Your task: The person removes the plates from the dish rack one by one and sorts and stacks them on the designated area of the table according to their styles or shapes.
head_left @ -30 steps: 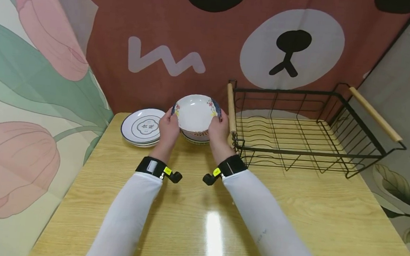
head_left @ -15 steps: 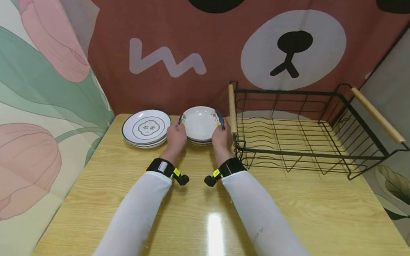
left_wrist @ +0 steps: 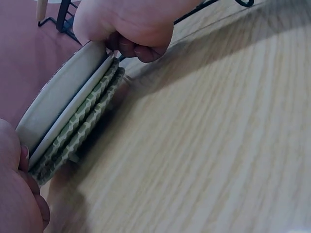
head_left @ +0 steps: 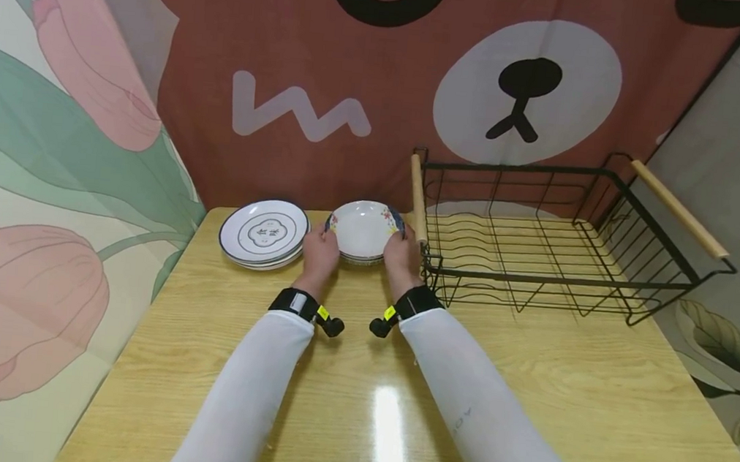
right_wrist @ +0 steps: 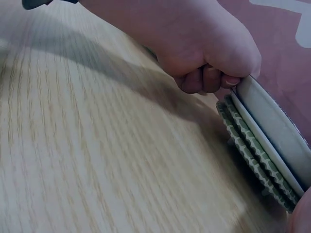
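A white floral dish (head_left: 365, 229) with a dark blue patch on its rim lies on top of a small stack of dishes. My left hand (head_left: 320, 254) grips its left rim, and my right hand (head_left: 402, 257) grips the right rim. Side on, in the left wrist view, the upper dish (left_wrist: 60, 97) rests on a thin white-edged one and two green-patterned dishes (left_wrist: 92, 114). The right wrist view has the same stacked green-edged dishes (right_wrist: 255, 155), with my fingers curled under the top rim. Hands hide part of the rim on both sides.
Left of the stack stands a pile of white plates (head_left: 264, 233) with blue rims. A black wire rack (head_left: 561, 240) with wooden handles (head_left: 679, 208) is close by my right hand. Wooden table (head_left: 327, 418) lies in front, and a printed curtain (head_left: 293, 55) hangs behind.
The floral dish has come down from above onto the stack, and both hands moved down and slightly right with it. The plates and rack have stayed in place.
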A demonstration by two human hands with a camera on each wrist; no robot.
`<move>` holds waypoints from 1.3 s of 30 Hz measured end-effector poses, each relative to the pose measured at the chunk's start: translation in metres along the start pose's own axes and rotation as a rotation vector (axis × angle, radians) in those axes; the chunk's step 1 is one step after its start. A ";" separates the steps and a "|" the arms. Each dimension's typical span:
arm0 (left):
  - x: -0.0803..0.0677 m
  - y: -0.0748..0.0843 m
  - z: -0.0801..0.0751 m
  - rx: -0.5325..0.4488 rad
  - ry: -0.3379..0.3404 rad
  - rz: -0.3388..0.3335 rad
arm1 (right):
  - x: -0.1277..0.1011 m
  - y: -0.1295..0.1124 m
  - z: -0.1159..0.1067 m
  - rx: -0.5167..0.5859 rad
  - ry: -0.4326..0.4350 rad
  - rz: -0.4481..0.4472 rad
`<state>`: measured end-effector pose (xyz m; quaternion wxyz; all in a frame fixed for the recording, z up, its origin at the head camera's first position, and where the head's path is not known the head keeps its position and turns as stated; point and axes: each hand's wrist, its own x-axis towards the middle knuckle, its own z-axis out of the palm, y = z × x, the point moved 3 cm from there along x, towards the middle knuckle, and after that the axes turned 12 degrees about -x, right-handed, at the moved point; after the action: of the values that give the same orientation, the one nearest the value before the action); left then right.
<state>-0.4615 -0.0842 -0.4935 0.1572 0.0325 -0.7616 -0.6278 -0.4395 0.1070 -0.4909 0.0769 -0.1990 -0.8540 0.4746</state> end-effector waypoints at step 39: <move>0.005 0.002 -0.006 0.114 -0.135 -0.151 | 0.005 0.003 0.001 -0.105 0.018 -0.019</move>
<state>-0.4642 -0.0903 -0.4900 0.0559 0.0564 -0.8002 -0.5944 -0.4433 0.1098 -0.4947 0.0785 -0.1988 -0.8788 0.4267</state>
